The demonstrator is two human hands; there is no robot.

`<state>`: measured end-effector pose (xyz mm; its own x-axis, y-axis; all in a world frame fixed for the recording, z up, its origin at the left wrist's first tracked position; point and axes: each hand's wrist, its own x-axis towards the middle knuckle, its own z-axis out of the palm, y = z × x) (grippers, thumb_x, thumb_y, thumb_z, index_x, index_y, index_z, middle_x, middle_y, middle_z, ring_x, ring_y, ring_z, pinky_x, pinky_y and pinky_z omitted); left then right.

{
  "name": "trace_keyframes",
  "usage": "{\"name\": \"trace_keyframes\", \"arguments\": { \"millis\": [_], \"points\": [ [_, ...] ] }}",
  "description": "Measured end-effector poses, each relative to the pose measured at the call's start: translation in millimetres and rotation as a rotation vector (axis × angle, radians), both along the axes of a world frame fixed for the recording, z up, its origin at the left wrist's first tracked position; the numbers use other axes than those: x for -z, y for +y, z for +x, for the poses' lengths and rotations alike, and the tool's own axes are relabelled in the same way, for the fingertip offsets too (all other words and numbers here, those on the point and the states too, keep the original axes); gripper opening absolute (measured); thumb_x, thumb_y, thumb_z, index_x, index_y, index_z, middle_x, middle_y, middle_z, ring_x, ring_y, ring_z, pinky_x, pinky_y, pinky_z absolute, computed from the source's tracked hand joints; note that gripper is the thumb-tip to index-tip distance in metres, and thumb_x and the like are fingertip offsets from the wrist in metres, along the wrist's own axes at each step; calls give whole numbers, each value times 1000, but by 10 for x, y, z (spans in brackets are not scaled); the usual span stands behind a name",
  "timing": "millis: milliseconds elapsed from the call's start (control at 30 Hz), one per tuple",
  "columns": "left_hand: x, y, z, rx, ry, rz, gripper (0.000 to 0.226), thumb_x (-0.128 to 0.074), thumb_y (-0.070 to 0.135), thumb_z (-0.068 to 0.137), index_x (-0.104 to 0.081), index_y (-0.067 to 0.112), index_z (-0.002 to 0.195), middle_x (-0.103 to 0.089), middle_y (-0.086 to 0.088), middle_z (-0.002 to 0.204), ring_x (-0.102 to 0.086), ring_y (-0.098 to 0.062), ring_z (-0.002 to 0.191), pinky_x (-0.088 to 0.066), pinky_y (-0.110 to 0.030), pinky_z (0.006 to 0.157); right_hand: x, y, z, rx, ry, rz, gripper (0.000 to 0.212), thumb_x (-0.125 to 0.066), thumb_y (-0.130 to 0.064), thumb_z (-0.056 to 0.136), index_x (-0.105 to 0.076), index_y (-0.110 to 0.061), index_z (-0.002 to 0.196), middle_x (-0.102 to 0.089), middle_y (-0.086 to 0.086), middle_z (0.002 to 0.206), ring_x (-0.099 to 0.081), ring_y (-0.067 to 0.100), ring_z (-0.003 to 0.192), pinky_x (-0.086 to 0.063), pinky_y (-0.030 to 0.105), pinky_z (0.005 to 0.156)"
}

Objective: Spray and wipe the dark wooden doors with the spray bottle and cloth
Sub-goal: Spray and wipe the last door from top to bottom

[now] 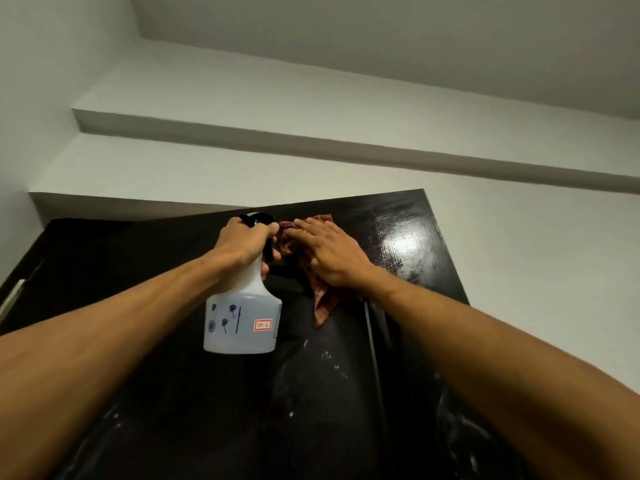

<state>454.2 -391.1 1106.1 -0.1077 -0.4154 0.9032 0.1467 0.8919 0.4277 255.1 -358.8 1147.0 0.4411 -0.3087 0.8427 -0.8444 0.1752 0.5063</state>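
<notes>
The left hand (247, 244) was clamped round the neck of the bottle (242, 323), which hung upright in the air just in front of the door (408, 244), its nozzle up near the top edge. The right hand (329, 258) lay flat, fingers straight, and pressed the cloth (320, 306) against the door high up, close beside the left hand. A loose corner of the cloth dangled below the palm. Both arms were stretched upward, so the main risk was probably loss of pressure. A flat palm holds the cloth only by friction, and on such a glossy face the hand could have slid off and let the cloth drop. The hands were so close that a sideways stroke to the left might have knocked the nozzle or the knuckles and jolted the bottle. I could not tell whether a finger lay on the trigger. If one did, a bump could have fired spray onto the right hand or up at the white wall (311, 161) rather than the wood. Pale flecks (325, 356) showed lower on the door, well below the cloth. They looked like spray or residue not yet wiped, and might have dried into marks if the wiping stayed near the top. The bottle's base hung close to the panel and could have tapped it.
</notes>
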Motion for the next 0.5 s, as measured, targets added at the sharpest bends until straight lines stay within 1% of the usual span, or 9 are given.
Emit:
{"name": "trace_keyframes", "arguments": {
  "millis": [33, 100, 167, 200, 233, 300, 367, 433, 500],
  "points": [
    [-13, 38, -57, 3, -1, -4, 32, -58, 35, 105, -70, 6, 100, -77, -17, 89, -61, -24, 59, -51, -33, 56, -70, 119, -70, -12, -25, -38, 69, -50, -18, 92, -35, -29, 159, -30, 2, 167, -26, 23, 153, -17, 44, 126],
    [-44, 125, -165, 38, -5, -11, 31, -57, 34, 106, -68, 5, 103, -75, -19, 94, -59, -21, 59, -50, -32, 54, -293, 465, -390, -62, -226, -227, 64, -54, -18, 93, -41, -29, 155, -41, 4, 160, -37, 26, 145, -26, 45, 122],
    [-56, 202, -253, 66, -13, -17, 31, -56, 34, 106, -66, 5, 106, -74, -20, 98, -58, -19, 58, -50, -30, 54, -408, 736, -736, -33, -379, -395, 63, -54, -17, 94, -41, -25, 155, -42, 6, 159, -38, 27, 143, -24, 45, 123],
    [-58, 234, -288, 66, -19, -20, 31, -56, 34, 106, -66, 5, 106, -74, -20, 98, -58, -19, 57, -50, -30, 53, -377, 779, -795, -14, -360, -396, 64, -53, -17, 94, -39, -24, 156, -39, 6, 161, -35, 27, 146, -21, 45, 124],
    [-46, 260, -329, 63, -25, -18, 31, -56, 34, 106, -66, 5, 105, -75, -19, 97, -58, -19, 56, -50, -30, 53, -294, 763, -795, -14, -268, -337, 65, -52, -15, 94, -38, -24, 157, -36, 5, 164, -32, 27, 149, -18, 44, 126],
    [-13, 299, -415, 58, -36, -10, 31, -57, 35, 105, -67, 6, 103, -76, -18, 94, -59, -19, 54, -51, -31, 52, -62, 663, -784, -46, -56, -107, 66, -51, -11, 94, -39, -27, 157, -32, 1, 166, -27, 22, 151, -13, 38, 126],
    [36, 322, -510, 63, -58, 2, 31, -59, 35, 105, -68, 6, 102, -77, -17, 92, -60, -20, 54, -52, -31, 52, 4, 698, -887, -56, 63, 1, 64, -49, -10, 95, -41, -30, 155, -34, -1, 165, -29, 18, 150, -16, 39, 127],
    [91, 336, -615, 81, -70, 12, 31, -58, 35, 105, -69, 6, 102, -77, -17, 91, -61, -21, 58, -52, -31, 53, -165, 879, -1062, -109, -81, -127, 61, -50, -10, 96, -45, -31, 153, -38, 0, 163, -35, 22, 147, -24, 44, 125],
    [140, 345, -690, 110, -69, 14, 30, -57, 34, 105, -68, 6, 103, -77, -18, 93, -61, -22, 62, -52, -31, 54, -235, 1012, -1215, -107, -261, -255, 57, -49, -12, 100, -43, -28, 154, -36, 3, 164, -33, 27, 149, -23, 47, 125]
  ]
}}
